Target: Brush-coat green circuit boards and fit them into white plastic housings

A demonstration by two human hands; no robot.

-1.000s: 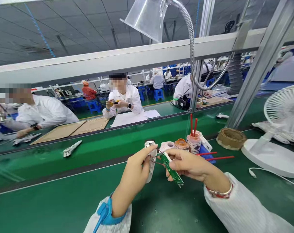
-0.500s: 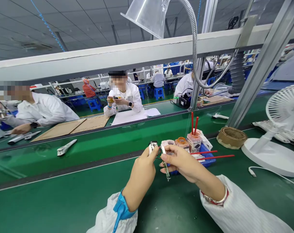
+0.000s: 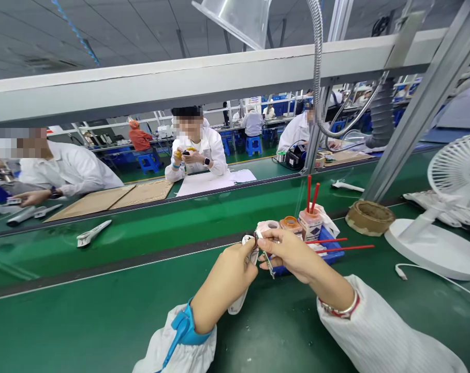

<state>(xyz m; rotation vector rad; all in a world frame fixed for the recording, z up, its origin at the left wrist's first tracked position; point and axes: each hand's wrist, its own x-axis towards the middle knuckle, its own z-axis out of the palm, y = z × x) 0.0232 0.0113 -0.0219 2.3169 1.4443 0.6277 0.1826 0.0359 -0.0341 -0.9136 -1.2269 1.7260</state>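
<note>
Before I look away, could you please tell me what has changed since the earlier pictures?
The right hand has turned the circuit board nearly edge-on, and it is now closer to the white casing in the left hand. On the green conveyor belt, the white plastic part has slid left. Both hands kept their holds; the brown tape roll and white fan stayed put.

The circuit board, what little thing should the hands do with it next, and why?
Probably ease the circuit board toward the white casing: the right hand pinches the board close beside the casing, which the left hand holds, and the board's lower end hangs free.
</note>
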